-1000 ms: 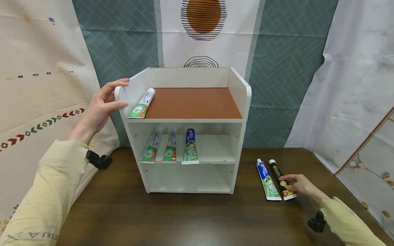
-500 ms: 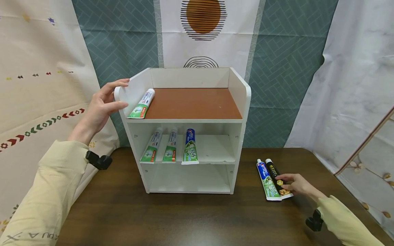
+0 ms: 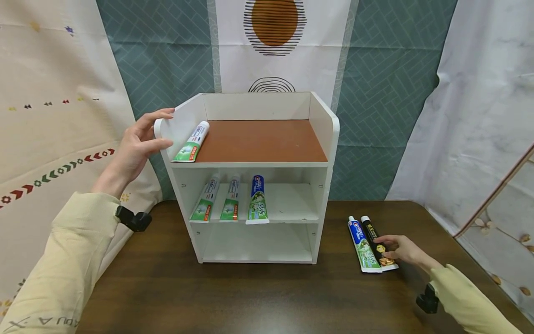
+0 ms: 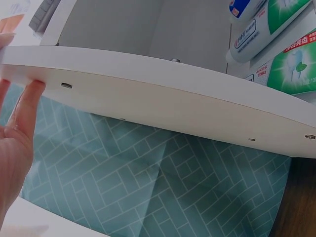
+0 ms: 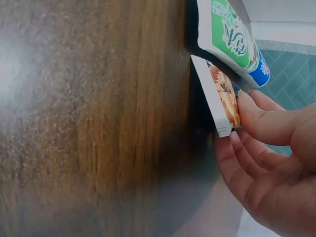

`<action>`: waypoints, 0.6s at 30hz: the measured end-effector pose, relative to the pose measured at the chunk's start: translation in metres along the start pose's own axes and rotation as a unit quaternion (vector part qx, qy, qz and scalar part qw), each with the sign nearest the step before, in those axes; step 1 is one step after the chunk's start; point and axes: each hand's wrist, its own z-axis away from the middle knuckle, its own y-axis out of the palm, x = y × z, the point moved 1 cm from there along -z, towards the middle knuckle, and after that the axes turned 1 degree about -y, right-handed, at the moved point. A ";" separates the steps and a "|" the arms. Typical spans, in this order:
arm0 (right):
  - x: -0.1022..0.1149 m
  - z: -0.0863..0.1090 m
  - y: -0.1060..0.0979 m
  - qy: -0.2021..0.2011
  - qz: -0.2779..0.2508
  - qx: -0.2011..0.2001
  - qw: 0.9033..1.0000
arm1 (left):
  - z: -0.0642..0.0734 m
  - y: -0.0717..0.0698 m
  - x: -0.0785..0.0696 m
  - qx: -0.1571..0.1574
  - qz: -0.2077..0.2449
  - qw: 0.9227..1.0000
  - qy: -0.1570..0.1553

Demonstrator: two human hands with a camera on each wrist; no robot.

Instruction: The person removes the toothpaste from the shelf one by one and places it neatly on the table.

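My right hand has thumb and fingers pinching a slim black toothpaste tube with gold markings across its lower half. The tube lies over the brown wooden table, to the right of the white three-tier shelf unit, its white cylindrical cap pointing away from me. Just beside it, on its left, is a blue-and-green toothpaste tube; I can't tell whether the two touch. From my right wrist I see the flat white crimped end close up, with my thumb on the golden printed face; whether the underside rests on the wood is hidden.

I judge the black tube light, soft-walled and smooth, a little slippery but hardly fragile; too hard a squeeze would dent it rather than break it. The crimp should be its stiffest part, the body more yielding. My pinch sits nearer the crimp than the cap, so the cap end could sag; a hold nearer mid-body, thumb and fingers at the two long edges, ought to balance better.

My left hand grips the unit's upper left side panel, thumb lower and fingers over its curved edge.
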 end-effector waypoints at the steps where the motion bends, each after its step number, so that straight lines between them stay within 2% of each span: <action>1: -0.001 0.000 0.000 -0.007 0.001 0.002 1.000 | 0.000 0.000 0.000 0.000 -0.002 1.000 0.000; 11: -0.007 0.001 -0.002 -0.035 0.011 -0.018 0.999 | 0.002 -0.001 0.000 -0.002 -0.009 1.000 0.003; 18: -0.003 0.000 -0.005 -0.048 0.049 -0.077 0.995 | 0.001 0.000 0.000 0.003 -0.004 1.000 0.002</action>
